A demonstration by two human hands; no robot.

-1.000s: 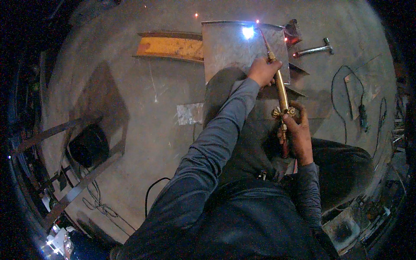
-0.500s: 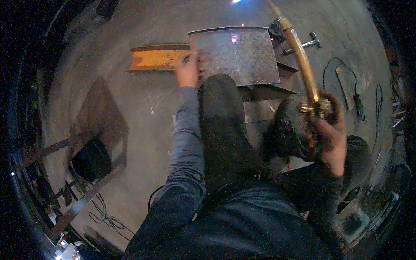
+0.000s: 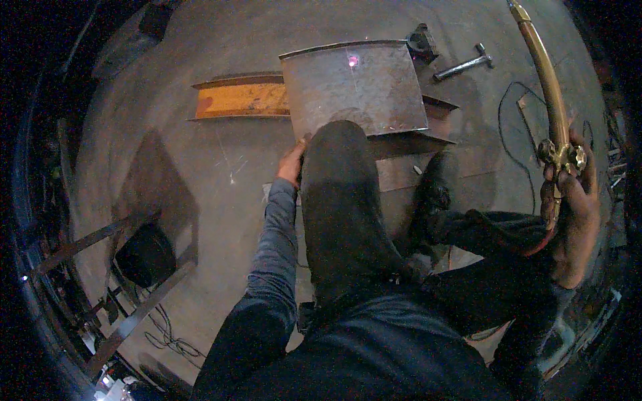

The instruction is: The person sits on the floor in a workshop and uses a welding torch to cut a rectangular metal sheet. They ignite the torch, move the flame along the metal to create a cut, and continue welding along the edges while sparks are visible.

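My right hand (image 3: pixel 578 194) is closed around the valve end of a brass cutting torch (image 3: pixel 550 80), raised at the right. The torch points up and its tip lies at the frame's top edge. My left hand (image 3: pixel 291 164) grips the near left corner of a steel plate (image 3: pixel 321 83), beside my left knee (image 3: pixel 341 150); the knee hides part of the fingers. A small pink-glowing spot (image 3: pixel 353 61) shows near the plate's far edge. The plate lies across a steel beam with an orange-painted web (image 3: pixel 241 99), which sticks out to the left and right.
A hammer (image 3: pixel 463 69) and a dark metal block (image 3: pixel 421 43) lie beyond the plate's right side. A thin cable (image 3: pixel 511 160) loops on the floor at right. At left stand a metal frame (image 3: pixel 144 314) and a black bucket (image 3: pixel 146 255).
My left hand has moved from over the plate's left edge back to its near corner. My right hand has swung the torch right, away from the plate; its bright flame has left view.
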